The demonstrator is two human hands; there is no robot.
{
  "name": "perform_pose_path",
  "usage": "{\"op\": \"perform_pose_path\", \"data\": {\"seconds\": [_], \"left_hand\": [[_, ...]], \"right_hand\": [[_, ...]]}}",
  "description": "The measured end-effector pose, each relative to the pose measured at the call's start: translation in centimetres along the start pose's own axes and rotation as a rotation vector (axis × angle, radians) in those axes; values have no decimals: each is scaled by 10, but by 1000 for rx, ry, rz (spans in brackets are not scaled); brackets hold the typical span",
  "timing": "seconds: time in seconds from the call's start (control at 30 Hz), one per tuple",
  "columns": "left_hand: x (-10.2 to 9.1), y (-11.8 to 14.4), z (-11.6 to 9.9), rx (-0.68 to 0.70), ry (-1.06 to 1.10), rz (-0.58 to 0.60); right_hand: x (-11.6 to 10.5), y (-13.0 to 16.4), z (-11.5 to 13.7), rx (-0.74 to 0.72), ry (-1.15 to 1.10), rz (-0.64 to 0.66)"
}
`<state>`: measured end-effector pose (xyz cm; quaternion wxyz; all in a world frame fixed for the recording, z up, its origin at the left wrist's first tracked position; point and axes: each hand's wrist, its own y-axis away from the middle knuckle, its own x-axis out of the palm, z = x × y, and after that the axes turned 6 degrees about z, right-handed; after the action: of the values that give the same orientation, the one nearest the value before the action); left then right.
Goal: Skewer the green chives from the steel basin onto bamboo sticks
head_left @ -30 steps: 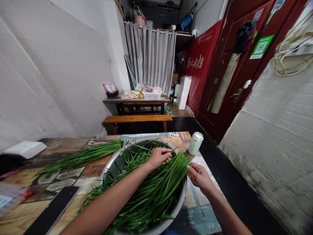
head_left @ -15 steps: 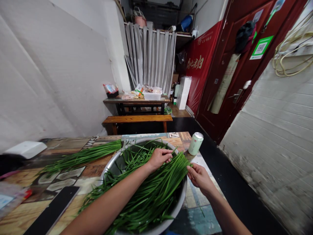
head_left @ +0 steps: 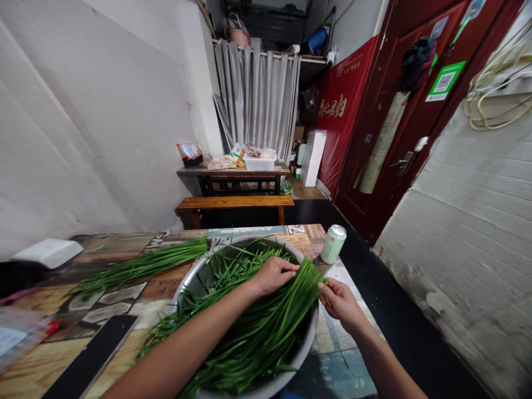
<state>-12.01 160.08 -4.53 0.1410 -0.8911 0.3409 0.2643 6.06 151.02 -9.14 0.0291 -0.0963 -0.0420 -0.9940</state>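
A large heap of garlic chives fills a round metal basin, long green blades draping over its near left side. My left hand reaches across the heap, thumb and fingers pinched at the left edge of the bundled ends. At the basin's right rim, my right hand is closed with its fingertips on the tips of the same bundle. Exactly which blades each pinch holds is hard to make out. Left of the basin, a second bunch of garlic chives lies on the table.
A pale green can stands by the basin's far right on the patterned table. A dark phone and a plastic bag lie at left. Beyond are a wooden bench and another table.
My left hand has moved slightly right and down, bringing its fingertips against the bundle's edge. My right hand stays at the tips.
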Motion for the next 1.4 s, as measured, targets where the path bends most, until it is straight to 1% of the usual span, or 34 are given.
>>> {"op": "perform_pose_path", "data": {"seconds": [0.03, 0.13, 0.2, 0.23, 0.33, 0.37, 0.4, 0.47, 0.5, 0.57, 0.67, 0.8, 0.9, 1.0, 1.13, 1.23, 1.3, 1.37, 1.4], "left_hand": [[-2, 0, 0, -13, 23, 6], [-6, -2, -3, -73, 140, -31], [-6, -1, -8, -105, 249, -7], [-6, 0, -11, -108, 311, 40], [-8, 4, -21, -90, 472, 238], [-10, 5, -24, -78, 501, 275], [-13, 5, -27, -67, 523, 285], [-21, 5, -31, -55, 561, 236], [-27, 4, -32, -50, 586, 199], [-37, 3, -35, -47, 661, 163], [-48, 4, -38, -52, 742, 188], [-50, 8, -42, -78, 723, 225], [-49, 12, -44, -73, 725, 267], [-49, 15, -47, -56, 709, 295], [-45, 14, -48, -61, 682, 290], [-41, 10, -47, -75, 680, 291], [-40, 6, -44, -71, 674, 280], [-43, 2, -38, -97, 684, 239], [-45, 0, -34, -124, 688, 198]], "right_hand": [[0, 0, 0, -3, -1, 2], [1, 2, 1, -14, -5, 8], [2, 3, 2, -24, -6, 14], [2, 4, 4, -37, -2, 19], [4, 8, 14, -105, 48, 69], [4, 9, 19, -130, 80, 101], [4, 10, 25, -153, 115, 137], [1, 12, 35, -181, 207, 195], [0, 13, 40, -192, 262, 199], [-2, 13, 47, -237, 385, 151], [-1, 13, 57, -355, 537, 53], [4, 15, 70, -426, 679, 44], [4, 17, 77, -486, 771, 36], [2, 19, 79, -522, 778, 71], [3, 20, 79, -541, 745, 85], [3, 18, 76, -534, 711, 60], [1, 17, 73, -524, 631, 28], [-4, 21, 68, -505, 540, -22], [-7, 24, 66, -494, 505, -43]]}}
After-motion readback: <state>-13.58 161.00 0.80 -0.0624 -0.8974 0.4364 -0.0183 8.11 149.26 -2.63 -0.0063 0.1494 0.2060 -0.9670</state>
